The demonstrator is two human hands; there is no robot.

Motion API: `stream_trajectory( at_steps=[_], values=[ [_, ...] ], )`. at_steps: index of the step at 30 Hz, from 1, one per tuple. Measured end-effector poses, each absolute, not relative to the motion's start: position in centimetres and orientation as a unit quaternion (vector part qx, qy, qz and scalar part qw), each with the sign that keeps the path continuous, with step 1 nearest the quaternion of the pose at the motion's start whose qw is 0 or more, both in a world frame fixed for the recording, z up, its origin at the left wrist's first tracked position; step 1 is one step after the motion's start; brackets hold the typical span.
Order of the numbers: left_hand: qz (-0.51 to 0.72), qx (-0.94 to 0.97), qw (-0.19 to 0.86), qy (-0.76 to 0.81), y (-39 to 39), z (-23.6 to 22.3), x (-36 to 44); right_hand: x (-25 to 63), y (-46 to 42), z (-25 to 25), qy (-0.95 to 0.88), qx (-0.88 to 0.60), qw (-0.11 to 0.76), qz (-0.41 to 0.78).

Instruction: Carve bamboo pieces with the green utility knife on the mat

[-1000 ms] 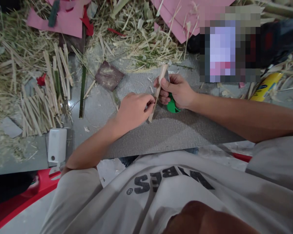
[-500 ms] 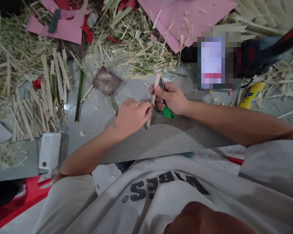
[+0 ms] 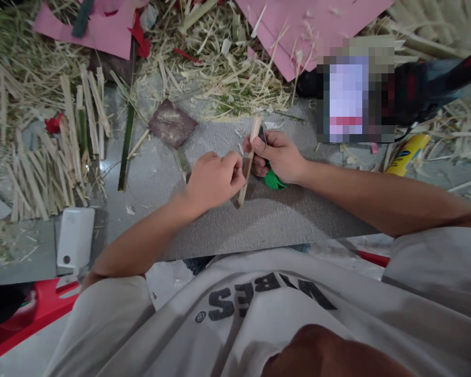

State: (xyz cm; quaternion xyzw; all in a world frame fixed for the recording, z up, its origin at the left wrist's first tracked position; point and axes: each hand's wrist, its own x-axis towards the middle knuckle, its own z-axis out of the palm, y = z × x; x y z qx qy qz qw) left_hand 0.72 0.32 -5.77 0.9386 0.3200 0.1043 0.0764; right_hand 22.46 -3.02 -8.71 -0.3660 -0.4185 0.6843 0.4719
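Note:
A pale bamboo strip [image 3: 243, 195] stands at a slant between my two hands, over the grey table. My left hand [image 3: 215, 179] is closed, its curled fingers gripping the strip around its middle. My right hand [image 3: 281, 156] is wrapped round a knife with a green handle [image 3: 273, 180], and its thumb presses the upper part of the strip. Only a bit of the dark blade shows behind the thumb. Just left of my hands lies a dusty brown square piece [image 3: 173, 123].
Cut bamboo strips [image 3: 39, 178] lie in rows at left, near a white device [image 3: 76, 237] by the table edge. Shavings [image 3: 220, 73] and pink sheets [image 3: 294, 31] cover the back. A yellow tube [image 3: 407, 154] and a blurred-out screen on a dark mount [image 3: 416, 91] are at right.
The view has shifted slightly, so the things at left sit a little further left and higher. Both hands keep their hold on the strip, with hardly any movement.

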Motion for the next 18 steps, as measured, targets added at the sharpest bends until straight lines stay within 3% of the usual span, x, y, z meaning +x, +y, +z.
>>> stream_trajectory(
  at_steps=[9,18],
  values=[
    [0.128,0.875,0.292,0.365,-0.1,-4.2,0.8,22.6,-3.0,-8.7,-0.429,-0.369,0.469,0.678],
    [0.143,0.831,0.306,0.442,-1.2,-5.0,1.7,22.6,-2.9,-9.4,-0.449,-0.340,0.468,0.681]
  ],
)
